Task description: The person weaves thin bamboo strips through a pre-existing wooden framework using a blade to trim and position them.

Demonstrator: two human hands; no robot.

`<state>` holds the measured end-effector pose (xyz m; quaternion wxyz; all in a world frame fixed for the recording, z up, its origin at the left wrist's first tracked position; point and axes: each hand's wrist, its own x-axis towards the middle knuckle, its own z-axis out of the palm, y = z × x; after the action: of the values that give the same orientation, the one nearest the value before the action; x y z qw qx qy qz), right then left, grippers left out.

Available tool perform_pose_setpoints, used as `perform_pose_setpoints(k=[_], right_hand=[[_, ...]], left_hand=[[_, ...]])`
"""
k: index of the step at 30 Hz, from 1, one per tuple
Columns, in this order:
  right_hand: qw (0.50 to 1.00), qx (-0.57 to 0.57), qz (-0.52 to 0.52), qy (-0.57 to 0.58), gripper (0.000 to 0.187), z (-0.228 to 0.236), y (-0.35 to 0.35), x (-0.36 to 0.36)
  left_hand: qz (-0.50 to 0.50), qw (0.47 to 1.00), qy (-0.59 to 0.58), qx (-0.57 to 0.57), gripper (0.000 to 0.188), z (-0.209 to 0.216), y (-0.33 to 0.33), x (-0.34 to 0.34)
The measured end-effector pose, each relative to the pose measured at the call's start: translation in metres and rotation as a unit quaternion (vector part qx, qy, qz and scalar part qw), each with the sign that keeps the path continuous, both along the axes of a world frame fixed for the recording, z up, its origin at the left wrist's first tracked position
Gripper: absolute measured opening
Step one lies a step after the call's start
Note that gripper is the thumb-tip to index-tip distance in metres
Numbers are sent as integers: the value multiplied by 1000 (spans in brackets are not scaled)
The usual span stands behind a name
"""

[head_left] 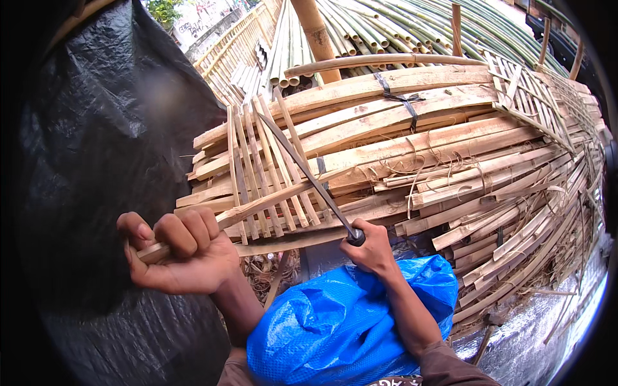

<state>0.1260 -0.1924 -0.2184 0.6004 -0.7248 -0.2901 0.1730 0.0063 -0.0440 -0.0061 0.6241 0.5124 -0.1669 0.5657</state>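
Note:
My left hand is closed in a fist around one end of a long split bamboo strip, which slants up to the right. In my right hand, at the centre, is the black handle of a long knife. Its narrow dark blade points up and to the left and crosses the strip; whether the edge bites into the wood I cannot tell. Behind the blade, several thin bamboo slats lie side by side across the stacked bamboo. A blue plastic sheet covers my lap, between my forearms.
Split bamboo lengths, partly tied with black bands, are piled ahead and to the right. A bamboo lattice rests on the pile's right side. Black plastic sheeting hangs at the left. Long green bamboo poles lie behind an upright post.

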Motion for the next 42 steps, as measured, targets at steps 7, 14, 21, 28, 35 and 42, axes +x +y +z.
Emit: perform_pose_setpoints(k=[7,14,21,28,35,42], right_hand=[[999,22,-21,-16,23,-17,18,12],[990,-118,-54,49,39,-68,-12,41],[998,28,41,-32,25,0,3,16],[992,-82,-23,99,31,-67,-2,39],[999,-17,34,-27,28,-16,4,21],[988,-98,-65,104,33,-84,-9,45]], left_hand=[[-3,998,4,57,20,-1,-8,1],[-14,998,-11,64,22,2,-14,11],[-22,997,-12,71,20,2,-12,8],[10,999,-24,39,20,-1,-7,10],[9,999,-8,45,19,-2,-8,4],[-2,1000,-14,21,19,2,-8,10]])
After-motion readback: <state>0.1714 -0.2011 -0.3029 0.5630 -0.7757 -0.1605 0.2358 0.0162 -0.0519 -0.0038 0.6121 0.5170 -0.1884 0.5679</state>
